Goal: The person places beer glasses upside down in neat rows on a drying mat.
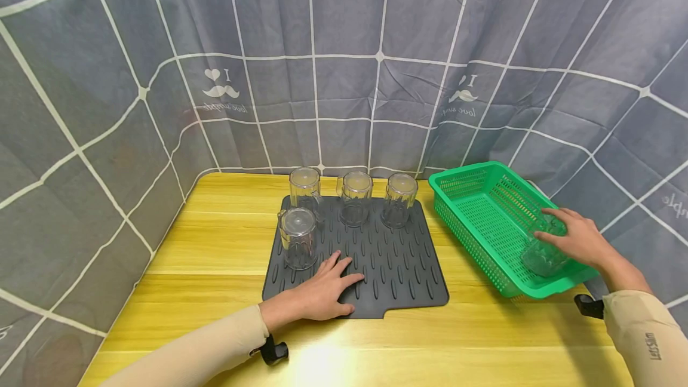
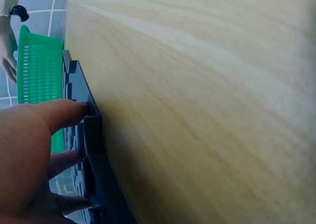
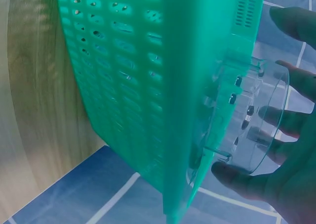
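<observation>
Fingers spread, my left hand (image 1: 326,291) rests on the front of the dark ribbed drying mat (image 1: 408,282). In the left wrist view, its thumb (image 2: 69,111) lies at the mat's near edge. My right hand (image 1: 581,240) reaches into the green basket (image 1: 467,237), around the upper end of a clear glass (image 3: 247,117) at the near right. In the right wrist view, several fingers show behind the glass, while the thumb (image 3: 291,23) stands apart from it. Several clear glass mugs (image 1: 300,240) stand upside down on the mat, along its back and left.
The mat and the basket sit on a yellow wood-grain table (image 1: 215,267). A grey curtain (image 1: 344,88) with white grid lines hangs behind and on both sides. The basket's perforated wall rises beside the mat's right edge.
</observation>
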The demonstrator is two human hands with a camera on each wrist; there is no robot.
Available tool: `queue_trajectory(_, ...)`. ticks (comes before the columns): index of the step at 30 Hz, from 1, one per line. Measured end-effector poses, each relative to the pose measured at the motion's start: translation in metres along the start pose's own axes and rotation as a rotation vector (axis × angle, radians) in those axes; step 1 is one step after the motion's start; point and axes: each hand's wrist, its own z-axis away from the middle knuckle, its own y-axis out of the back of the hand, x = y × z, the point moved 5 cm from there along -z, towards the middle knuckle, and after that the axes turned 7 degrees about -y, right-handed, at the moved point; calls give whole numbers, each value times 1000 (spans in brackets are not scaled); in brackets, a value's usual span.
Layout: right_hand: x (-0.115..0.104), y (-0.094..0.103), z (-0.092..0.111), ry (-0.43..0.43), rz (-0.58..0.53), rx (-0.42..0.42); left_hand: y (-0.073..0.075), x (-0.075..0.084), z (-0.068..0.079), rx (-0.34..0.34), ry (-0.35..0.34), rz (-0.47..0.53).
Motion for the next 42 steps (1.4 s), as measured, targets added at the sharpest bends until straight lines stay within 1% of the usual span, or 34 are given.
queue_trajectory(8,6,-4,1,-14,20,-45,0,1,0,-7,-7,1)
queue_trajectory(17,6,-4,2,-3,16,-46,0,0,-2,-21,-6,-37)
queue_trajectory(28,6,0,2,-5,56,-19,0,-1,-2,-13,-21,-53)
queue_trajectory(33,3,2,3,4,39,8,0,-1,-2,-10,-23,-57)
queue_trajectory(37,1,3,4,0,28,8,0,-2,-2,-6,-26,-62)
queue_trajectory(42,-2,4,1,16,15,29,1,-1,-1,-4,-27,-64)
